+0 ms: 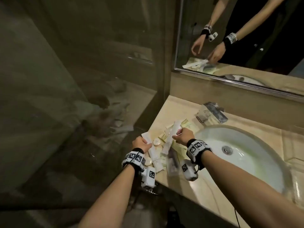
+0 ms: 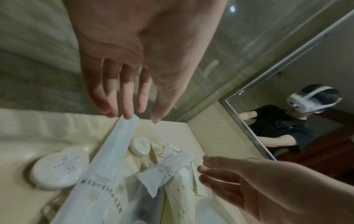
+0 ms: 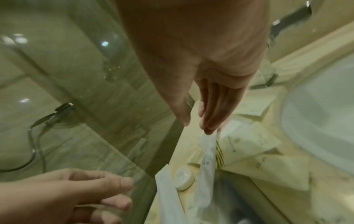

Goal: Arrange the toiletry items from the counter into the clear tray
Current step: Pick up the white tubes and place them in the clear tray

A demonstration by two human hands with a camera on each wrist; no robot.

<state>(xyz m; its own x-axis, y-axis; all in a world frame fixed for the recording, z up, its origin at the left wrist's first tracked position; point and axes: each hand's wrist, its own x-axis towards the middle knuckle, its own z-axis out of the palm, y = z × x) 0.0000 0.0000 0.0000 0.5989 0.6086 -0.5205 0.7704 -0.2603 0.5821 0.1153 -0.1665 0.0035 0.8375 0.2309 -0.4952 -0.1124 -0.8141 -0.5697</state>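
Toiletry items lie heaped on the beige counter (image 1: 169, 106) left of the sink. My left hand (image 2: 132, 116) is open, its middle fingertip touching the far end of a long white packet (image 2: 114, 153). My right hand (image 3: 197, 127) is open too, its straight fingers at the top end of a second long white packet (image 3: 206, 153), which slants across the heap (image 1: 170, 137). Round wrapped soaps (image 2: 139, 146) (image 2: 59, 171) and cream sachets (image 3: 247, 141) lie around them. A clear tray-like piece (image 1: 172, 163) seems to lie under the packets near the front edge; its outline is unclear.
A white sink (image 1: 243, 163) fills the counter to the right, with a chrome faucet (image 1: 212, 112) behind it. A glass shower wall (image 1: 82, 79) stands close on the left. A mirror (image 1: 238, 38) hangs on the back wall. The counter's front edge (image 1: 177, 183) is just below my wrists.
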